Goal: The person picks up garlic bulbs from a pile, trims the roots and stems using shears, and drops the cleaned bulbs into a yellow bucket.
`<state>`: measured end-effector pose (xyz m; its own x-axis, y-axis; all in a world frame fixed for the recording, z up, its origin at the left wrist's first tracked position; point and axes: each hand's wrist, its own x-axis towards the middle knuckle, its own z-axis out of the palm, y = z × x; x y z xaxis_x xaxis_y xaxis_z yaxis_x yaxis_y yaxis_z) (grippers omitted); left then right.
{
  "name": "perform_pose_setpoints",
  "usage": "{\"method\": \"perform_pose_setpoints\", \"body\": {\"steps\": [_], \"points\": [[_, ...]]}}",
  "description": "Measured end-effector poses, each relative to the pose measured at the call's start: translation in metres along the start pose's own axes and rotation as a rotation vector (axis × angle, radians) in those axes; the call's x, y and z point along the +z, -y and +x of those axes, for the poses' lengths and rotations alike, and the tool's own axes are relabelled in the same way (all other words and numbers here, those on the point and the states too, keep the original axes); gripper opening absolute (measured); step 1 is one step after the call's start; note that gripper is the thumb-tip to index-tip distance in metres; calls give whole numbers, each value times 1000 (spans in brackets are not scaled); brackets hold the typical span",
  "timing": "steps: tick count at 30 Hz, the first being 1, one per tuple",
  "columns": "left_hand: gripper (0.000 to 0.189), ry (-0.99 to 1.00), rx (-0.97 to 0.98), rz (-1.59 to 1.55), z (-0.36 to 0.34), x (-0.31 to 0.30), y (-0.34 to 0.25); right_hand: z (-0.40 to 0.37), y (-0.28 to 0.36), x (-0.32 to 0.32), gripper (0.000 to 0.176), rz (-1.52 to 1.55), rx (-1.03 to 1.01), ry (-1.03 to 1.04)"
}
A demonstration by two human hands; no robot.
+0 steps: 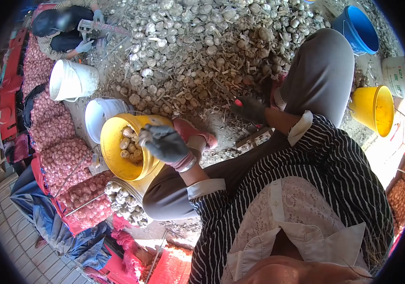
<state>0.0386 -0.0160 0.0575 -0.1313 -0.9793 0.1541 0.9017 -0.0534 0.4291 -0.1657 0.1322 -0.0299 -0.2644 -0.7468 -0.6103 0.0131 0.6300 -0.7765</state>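
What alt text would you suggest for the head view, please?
A seated person's grey-gloved left hand hovers over a yellow plastic bucket of garlic bulbs, the dark-gloved right hand at the edge of a heap of loose garlic.

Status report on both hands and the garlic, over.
Left hand, grey glove, closed on a pale garlic bulb over the yellow plastic bucket. Right hand at the edge of the loose garlic pile, grip unclear. Nothing between bulb and bucket.

Gloved left hand (164, 142) over yellow bucket (109, 146), 9 o'clock; gloved right hand (249, 110) beside garlic pile (188, 42), 12 o'clock.
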Motion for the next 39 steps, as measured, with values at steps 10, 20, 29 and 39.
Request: {"method": "perform_pose_setpoints", "body": {"steps": [10, 20, 29, 39], "points": [[25, -216, -754, 763, 29, -78, 109, 27, 10, 18, 22, 867, 273, -44], [56, -149, -911, 1988, 122, -91, 326, 35, 15, 22, 23, 951, 285, -70], [21, -526, -999, 645, 91, -71, 278, 44, 1, 11, 28, 583, 150, -120], [19, 63, -926, 791, 8, -38, 148, 22, 18, -1, 40, -145, -93, -171]]}}
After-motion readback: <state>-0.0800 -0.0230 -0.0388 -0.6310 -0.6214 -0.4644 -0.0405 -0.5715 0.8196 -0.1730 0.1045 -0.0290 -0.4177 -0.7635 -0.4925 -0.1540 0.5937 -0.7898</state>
